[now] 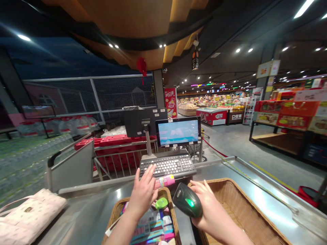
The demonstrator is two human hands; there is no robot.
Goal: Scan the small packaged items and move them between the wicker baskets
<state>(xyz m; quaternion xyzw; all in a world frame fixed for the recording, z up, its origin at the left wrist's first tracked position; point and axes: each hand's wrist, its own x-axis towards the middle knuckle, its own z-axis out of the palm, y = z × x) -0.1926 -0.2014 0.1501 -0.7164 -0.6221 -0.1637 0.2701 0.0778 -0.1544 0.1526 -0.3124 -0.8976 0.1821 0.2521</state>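
Observation:
My left hand (pixel 143 191) is over the front of the black keyboard (pixel 176 164), fingers reaching toward its left keys. A pink cylindrical pack (pixel 165 181) with a striped end sticks out from under that hand, which holds it on the thumb-hidden side. My right hand (pixel 208 207) is wrapped around a black barcode scanner (pixel 187 200) with a green light glowing on top. Below my left hand is a small wicker basket (pixel 174 217) full of colourful packaged items, including a green-topped one (pixel 161 203). To the right, a larger wicker basket (pixel 245 195) sits partly behind my right forearm.
A lit touchscreen monitor (pixel 178 131) stands behind the keyboard, with a second dark screen (pixel 136 122) to its left. A pale pink bag (pixel 32 216) lies on the metal counter (pixel 87 211) at left. Metal railings (pixel 122 158) and boxed goods (pixel 286 115) lie beyond.

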